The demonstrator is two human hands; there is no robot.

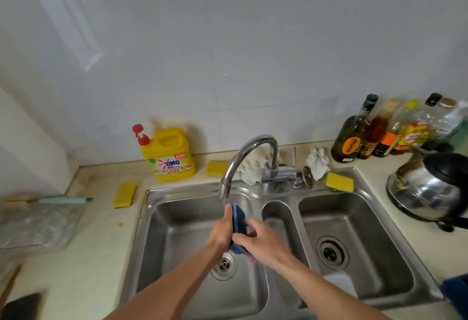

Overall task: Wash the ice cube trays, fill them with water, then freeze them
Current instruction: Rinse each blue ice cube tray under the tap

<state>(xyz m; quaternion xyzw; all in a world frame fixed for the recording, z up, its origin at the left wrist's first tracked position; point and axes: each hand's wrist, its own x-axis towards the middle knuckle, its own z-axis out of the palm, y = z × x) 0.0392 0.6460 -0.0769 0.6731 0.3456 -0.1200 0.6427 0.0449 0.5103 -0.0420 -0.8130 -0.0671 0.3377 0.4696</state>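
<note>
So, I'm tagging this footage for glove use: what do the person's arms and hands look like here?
Both are bare. The left hand and right hand wear no gloves, and no ring, watch or bracelet shows. The left forearm and right forearm have no sleeves in view down to the frame's bottom edge.

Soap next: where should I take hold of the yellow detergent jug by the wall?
Probably its moulded top handle, reaching from above and in front: the detergent jug stands upright close to the wall, with the red pump at its left end.
</note>
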